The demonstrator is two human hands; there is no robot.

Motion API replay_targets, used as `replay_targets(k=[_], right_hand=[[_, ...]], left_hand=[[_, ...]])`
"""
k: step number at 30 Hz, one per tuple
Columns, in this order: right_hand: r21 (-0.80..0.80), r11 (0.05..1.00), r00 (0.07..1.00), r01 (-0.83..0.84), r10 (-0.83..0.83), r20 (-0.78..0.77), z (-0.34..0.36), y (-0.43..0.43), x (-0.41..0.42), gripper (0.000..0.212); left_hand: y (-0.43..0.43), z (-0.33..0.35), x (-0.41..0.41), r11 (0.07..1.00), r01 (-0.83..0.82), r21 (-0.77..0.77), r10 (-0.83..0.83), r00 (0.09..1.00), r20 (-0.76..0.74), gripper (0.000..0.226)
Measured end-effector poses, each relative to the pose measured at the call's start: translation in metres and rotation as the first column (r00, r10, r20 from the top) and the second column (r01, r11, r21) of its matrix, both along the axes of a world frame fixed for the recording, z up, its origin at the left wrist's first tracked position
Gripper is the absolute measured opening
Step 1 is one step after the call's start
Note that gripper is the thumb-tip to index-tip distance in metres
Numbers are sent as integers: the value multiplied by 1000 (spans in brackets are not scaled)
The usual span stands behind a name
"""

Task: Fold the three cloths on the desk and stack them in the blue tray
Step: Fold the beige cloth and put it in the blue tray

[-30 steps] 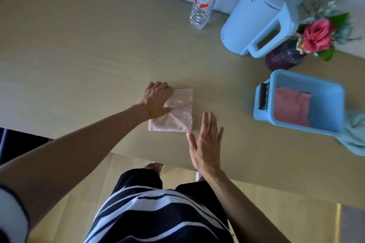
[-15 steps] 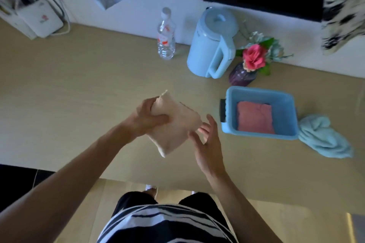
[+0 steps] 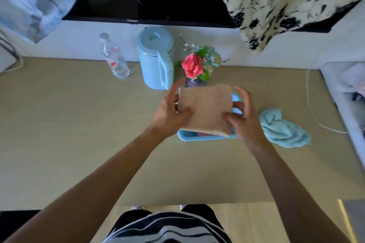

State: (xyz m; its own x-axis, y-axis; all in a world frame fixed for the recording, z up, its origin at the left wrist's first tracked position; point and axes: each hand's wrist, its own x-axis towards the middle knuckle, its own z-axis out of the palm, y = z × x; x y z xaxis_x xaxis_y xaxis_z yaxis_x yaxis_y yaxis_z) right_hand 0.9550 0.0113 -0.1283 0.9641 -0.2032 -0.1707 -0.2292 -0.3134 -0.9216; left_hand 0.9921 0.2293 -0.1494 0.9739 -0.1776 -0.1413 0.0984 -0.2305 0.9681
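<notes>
A folded beige cloth [image 3: 205,108] hangs flat in the air over the blue tray [image 3: 197,137], hiding most of it. My left hand [image 3: 169,114] grips its left edge and my right hand [image 3: 244,118] grips its right edge. Only a sliver of the pink cloth [image 3: 201,134] inside the tray shows under the beige one. A light blue cloth [image 3: 282,128] lies crumpled and unfolded on the desk just right of the tray.
Behind the tray stand a pale blue kettle [image 3: 156,59], a purple vase with a pink rose [image 3: 194,69] and a clear water bottle [image 3: 114,59]. A white cable [image 3: 314,112] runs along the desk's right side. Clothes hang over the back wall.
The beige cloth was lifted off the desk by my left hand, carried right, and is now held by both hands above the tray. The camera view tilted up.
</notes>
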Motion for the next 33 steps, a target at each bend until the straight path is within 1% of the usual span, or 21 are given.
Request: replay_targets(k=[2, 5, 8, 10, 13, 15, 17, 19, 20, 23, 25, 27, 28, 30, 31, 33], right_hand=[[-131, 985, 994, -108, 109, 0, -9, -24, 10, 58], [-339, 915, 975, -220, 192, -113, -29, -50, 27, 46], [-473, 820, 939, -322, 212, -272, -44, -63, 44, 36], [-563, 726, 908, -395, 215, -361, -56, -65, 54, 36], [-614, 620, 862, -488, 231, -452, -68, -61, 65, 44], [-662, 539, 849, -520, 242, -469, -76, -57, 70, 40], [-713, 437, 835, -549, 239, -496, -84, -52, 70, 36], [-749, 360, 831, -556, 242, -500, -88, -46, 69, 39], [-760, 337, 831, -555, 247, -498, -89, -44, 68, 42], [-765, 273, 810, -583, 266, -523, -93, -38, 65, 47], [-768, 236, 801, -595, 258, -540, -98, -34, 64, 42], [-797, 193, 814, -572, 256, -522, -103, -31, 64, 35], [-816, 166, 822, -554, 267, -503, -104, -30, 65, 32], [-840, 103, 819, -533, 312, -482, -109, -31, 68, 27], [-838, 79, 807, -540, 331, -489, -112, -32, 70, 26], [-822, 42, 781, -568, 343, -522, -120, -36, 74, 32]], left_hand=[[-18, -5, 7, 991, 71, 112, -70, 997, -11, 62], [-43, -22, 17, 953, 155, 261, -144, 988, -61, 53], [-61, -46, 24, 901, 210, 379, -176, 977, -122, 58], [-72, -61, 27, 873, 228, 430, -183, 972, -144, 64], [-82, -78, 30, 845, 257, 469, -187, 964, -190, 71], [-87, -89, 32, 828, 269, 493, -186, 960, -210, 74], [-92, -97, 34, 801, 293, 521, -200, 953, -228, 75], [-96, -103, 34, 753, 333, 568, -227, 941, -250, 73], [-98, -105, 34, 729, 351, 587, -241, 935, -260, 71], [-102, -111, 35, 708, 369, 602, -247, 928, -279, 70], [-103, -113, 36, 687, 409, 601, -265, 911, -317, 73], [-102, -112, 37, 657, 429, 620, -262, 901, -346, 76], [-102, -111, 37, 627, 414, 660, -245, 909, -337, 76], [-101, -107, 37, 546, 333, 769, -243, 941, -235, 69], [-101, -106, 37, 497, 292, 817, -287, 944, -163, 64], [-103, -107, 39, 391, 254, 885, -444, 894, -60, 59]])
